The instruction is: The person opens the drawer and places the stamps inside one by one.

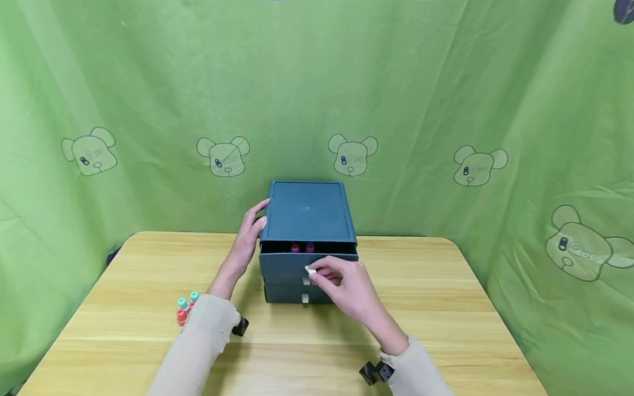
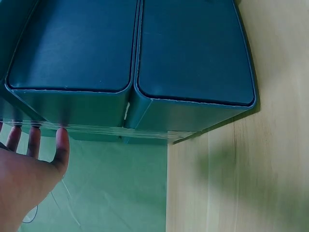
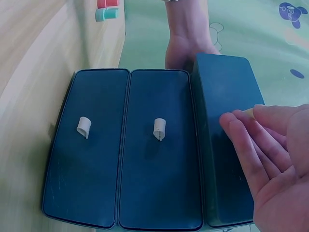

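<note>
A dark blue drawer cabinet (image 1: 311, 212) stands on the table, its top drawer (image 1: 283, 268) pulled partly out. My right hand (image 1: 349, 284) pinches the white pull tab (image 1: 310, 270) on that drawer between thumb and fingers; in the right wrist view the fingers mostly cover the tab. Against the cabinet's left side rests my left hand (image 1: 245, 237), its fingers extended along the wall, as the left wrist view also shows. Two magenta-capped items (image 1: 295, 248) show inside the top drawer; their lower parts are hidden. The middle drawer (image 3: 159, 183) and bottom drawer (image 3: 84, 179) are closed.
Several small tubes (image 1: 182, 315) with red and teal caps stand on the wooden table (image 1: 434, 324) at the left, partly behind the left sleeve (image 1: 202, 329). A green curtain (image 1: 408, 95) with bear drawings hangs behind and beside the table.
</note>
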Available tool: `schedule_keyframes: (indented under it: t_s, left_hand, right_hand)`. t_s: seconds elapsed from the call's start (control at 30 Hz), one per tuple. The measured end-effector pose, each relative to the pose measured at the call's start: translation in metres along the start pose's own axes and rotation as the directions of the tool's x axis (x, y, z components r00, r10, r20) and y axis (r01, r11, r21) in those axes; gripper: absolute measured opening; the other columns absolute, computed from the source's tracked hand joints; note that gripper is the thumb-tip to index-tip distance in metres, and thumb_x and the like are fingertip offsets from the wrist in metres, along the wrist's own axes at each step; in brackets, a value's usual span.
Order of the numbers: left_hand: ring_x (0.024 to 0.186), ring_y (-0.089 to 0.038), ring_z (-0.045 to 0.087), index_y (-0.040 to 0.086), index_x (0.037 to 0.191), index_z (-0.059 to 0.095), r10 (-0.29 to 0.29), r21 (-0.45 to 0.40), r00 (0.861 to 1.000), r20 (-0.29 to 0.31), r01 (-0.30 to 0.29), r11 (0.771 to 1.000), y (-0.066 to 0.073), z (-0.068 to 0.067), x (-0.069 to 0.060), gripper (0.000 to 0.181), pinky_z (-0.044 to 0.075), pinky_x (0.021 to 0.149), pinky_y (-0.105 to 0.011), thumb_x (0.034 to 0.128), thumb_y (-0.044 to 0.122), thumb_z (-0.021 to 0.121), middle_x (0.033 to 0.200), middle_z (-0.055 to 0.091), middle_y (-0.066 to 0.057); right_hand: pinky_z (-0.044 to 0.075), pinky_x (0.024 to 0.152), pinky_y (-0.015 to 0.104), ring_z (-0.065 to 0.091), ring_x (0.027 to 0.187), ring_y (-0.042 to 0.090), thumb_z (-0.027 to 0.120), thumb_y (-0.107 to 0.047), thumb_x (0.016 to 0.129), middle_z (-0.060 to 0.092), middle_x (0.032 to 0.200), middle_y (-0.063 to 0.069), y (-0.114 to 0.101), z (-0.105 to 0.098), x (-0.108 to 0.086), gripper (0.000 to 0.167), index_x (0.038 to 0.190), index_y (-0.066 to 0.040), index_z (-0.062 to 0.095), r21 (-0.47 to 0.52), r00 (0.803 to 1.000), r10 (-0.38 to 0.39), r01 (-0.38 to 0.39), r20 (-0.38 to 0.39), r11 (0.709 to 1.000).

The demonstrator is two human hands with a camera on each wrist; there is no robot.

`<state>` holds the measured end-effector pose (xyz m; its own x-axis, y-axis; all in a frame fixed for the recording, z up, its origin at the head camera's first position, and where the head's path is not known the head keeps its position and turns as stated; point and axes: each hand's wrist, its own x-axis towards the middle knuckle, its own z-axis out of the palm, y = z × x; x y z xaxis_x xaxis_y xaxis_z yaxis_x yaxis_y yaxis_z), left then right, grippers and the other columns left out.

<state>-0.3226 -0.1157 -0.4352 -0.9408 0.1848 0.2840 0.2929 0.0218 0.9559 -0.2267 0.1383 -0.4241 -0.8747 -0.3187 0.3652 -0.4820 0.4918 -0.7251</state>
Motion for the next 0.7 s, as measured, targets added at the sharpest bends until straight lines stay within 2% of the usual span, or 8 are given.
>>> schedule_keyframes:
  t_s: [0.17,0.4,0.7]
  left_hand:
    - [0.137,-0.029,0.038,0.015,0.162,0.034,0.001,0.0,1.0,-0.004,-0.001,1.0,0.0,0.0,0.0,0.056,0.035,0.109,-0.043,0.1084,0.029,0.041,0.164,0.026,-0.016]
    - [0.139,-0.03,0.036,0.016,0.162,0.034,-0.002,0.005,1.0,-0.008,0.002,1.0,0.0,0.0,0.0,0.055,0.034,0.111,-0.046,0.1087,0.029,0.041,0.165,0.026,-0.014]
    - [0.141,-0.032,0.036,0.017,0.162,0.034,-0.007,0.02,1.0,-0.015,0.008,1.0,-0.001,0.002,0.0,0.055,0.034,0.112,-0.049,0.1083,0.03,0.04,0.165,0.025,-0.014]
  right_hand:
    - [0.059,0.071,0.023,0.072,0.077,0.006,0.074,-0.017,0.097,0.079,0.09,-0.004,0.004,0.002,0.005,0.011,0.106,-0.014,0.079,0.008,1.0,0.014,-0.014,-0.016,1.0]
    - [0.059,0.072,0.023,0.076,0.081,0.026,0.074,-0.016,0.097,0.078,0.09,-0.001,0.008,0.005,0.011,0.013,0.108,-0.011,0.078,0.034,0.999,0.014,-0.013,-0.039,0.999]
    - [0.059,0.072,0.023,0.072,0.076,0.009,0.075,-0.014,0.096,0.078,0.089,-0.003,0.013,0.009,0.016,0.012,0.107,-0.013,0.078,0.003,0.996,0.011,-0.011,-0.085,1.0]
